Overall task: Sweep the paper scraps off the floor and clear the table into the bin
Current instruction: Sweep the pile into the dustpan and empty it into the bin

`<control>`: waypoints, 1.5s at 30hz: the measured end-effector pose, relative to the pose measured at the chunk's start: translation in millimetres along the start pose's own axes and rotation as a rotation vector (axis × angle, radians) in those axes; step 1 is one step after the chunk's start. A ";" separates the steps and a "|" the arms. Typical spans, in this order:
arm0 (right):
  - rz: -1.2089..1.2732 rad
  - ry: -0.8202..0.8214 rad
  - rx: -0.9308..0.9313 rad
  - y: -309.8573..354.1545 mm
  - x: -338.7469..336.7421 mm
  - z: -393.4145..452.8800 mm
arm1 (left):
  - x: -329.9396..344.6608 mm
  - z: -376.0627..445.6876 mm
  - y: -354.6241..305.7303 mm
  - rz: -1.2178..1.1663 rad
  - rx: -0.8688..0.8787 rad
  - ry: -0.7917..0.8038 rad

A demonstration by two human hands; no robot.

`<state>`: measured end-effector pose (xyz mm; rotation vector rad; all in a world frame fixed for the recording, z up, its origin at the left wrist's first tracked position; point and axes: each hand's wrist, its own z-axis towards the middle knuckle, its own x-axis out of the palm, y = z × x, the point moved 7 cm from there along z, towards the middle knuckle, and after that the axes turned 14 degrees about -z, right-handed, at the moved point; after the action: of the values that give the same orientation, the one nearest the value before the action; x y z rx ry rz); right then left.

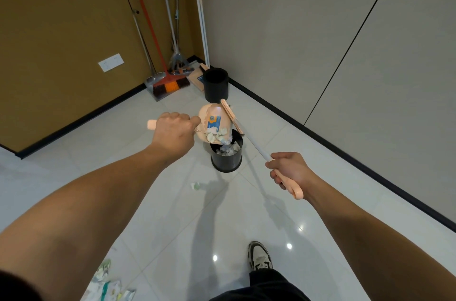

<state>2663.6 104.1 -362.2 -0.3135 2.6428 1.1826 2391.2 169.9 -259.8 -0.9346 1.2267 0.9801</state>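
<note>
Nearest, crumpled paper scraps (108, 286) strewn on glossy pale tile. Further out, right hand (290, 172) fisted round the peach handle of a slim white-shafted broom (249, 140). Left hand (172, 133) curled tight on the grip of a peach plastic dustpan (214, 120), tipped over a black cylindrical bin (226, 161), wads spilling in. Beyond, a second black bin (216, 85).

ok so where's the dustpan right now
In the head view the dustpan sits mid-frame, gripped by the left hand and tipped over the nearer black bin, spilling paper scraps into it.
</note>
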 end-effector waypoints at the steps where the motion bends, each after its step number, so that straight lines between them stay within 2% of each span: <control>1: 0.004 0.002 0.000 -0.3 0.1 0.2 | 1.5 0.5 -1.5 0.024 0.024 0.017; 8: 0.006 0.002 0.009 -4.0 -0.5 2.2 | 8.1 -0.1 -3.1 0.073 0.067 0.052; 12: 0.012 0.011 0.008 -3.3 -1.2 3.0 | -1.7 4.7 2.2 0.036 0.009 -0.001; 17: 0.028 0.013 -0.003 1.4 0.0 1.1 | 0.5 3.4 -5.3 0.082 0.086 0.030; 20: 0.026 0.017 -0.007 2.1 -1.2 -1.8 | -3.8 5.2 1.2 0.078 0.048 0.006; 23: 0.012 0.009 -0.012 2.2 -4.0 -3.1 | -1.6 6.3 -0.6 0.116 0.130 0.040; 28: 0.002 0.010 -0.005 -0.7 -3.9 -4.0 | 0.3 4.7 -1.1 0.130 0.139 0.051; 32: -0.005 0.010 -0.007 -0.6 -2.6 -4.8 | -3.1 1.9 8.5 0.053 0.022 0.026; 37: -0.016 0.025 -0.022 4.7 9.3 -4.1 | -11.4 -16.4 36.7 -0.032 -0.091 -0.088; 40: -0.047 0.046 -0.040 10.7 28.0 -5.5 | -14.4 -37.9 65.3 -0.054 -0.174 -0.139; 45: -0.085 0.110 -0.069 25.0 78.4 -11.6 | -9.1 -85.1 122.8 -0.064 -0.358 -0.123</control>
<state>2580.6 103.8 -360.0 -0.5118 2.6547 1.2654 2247.9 126.8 -265.2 -1.1645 0.9282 1.2111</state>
